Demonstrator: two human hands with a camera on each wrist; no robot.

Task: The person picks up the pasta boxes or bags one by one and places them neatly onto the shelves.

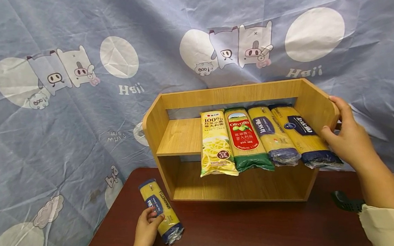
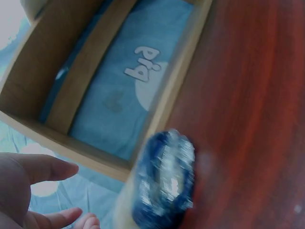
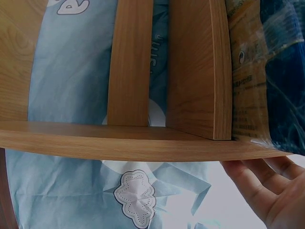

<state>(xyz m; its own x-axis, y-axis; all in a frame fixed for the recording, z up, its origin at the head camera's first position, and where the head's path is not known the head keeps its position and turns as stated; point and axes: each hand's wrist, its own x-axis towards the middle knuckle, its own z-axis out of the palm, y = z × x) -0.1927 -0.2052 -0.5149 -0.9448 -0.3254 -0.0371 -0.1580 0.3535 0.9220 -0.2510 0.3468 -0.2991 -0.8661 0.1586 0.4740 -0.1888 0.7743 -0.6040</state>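
Note:
A wooden rack (image 1: pixel 181 137) stands on the dark red table (image 1: pixel 261 230). Several pasta packs lean out of its upper shelf: a yellow one (image 1: pixel 216 144), a red and green one (image 1: pixel 247 138) and two yellow and blue ones (image 1: pixel 274 136). My right hand (image 1: pixel 344 134) grips the rack's right side panel (image 1: pixel 315 106), thumb on its front edge and fingers on the outside; the right wrist view shows those fingers (image 3: pixel 257 183) lying under the panel (image 3: pixel 143 143). Another yellow and blue pack (image 1: pixel 162 210) lies on the table. My left hand (image 1: pixel 147 225) touches its left side with loose fingers (image 2: pixel 43 167).
A blue cartoon-print cloth (image 1: pixel 62 129) hangs behind the table and drapes past its left edge. A small black object (image 1: pixel 349 201) lies on the table at the right, by my sleeve (image 1: pixel 392 225). The rack's lower shelf (image 1: pixel 236 185) and the upper shelf's left part hold nothing.

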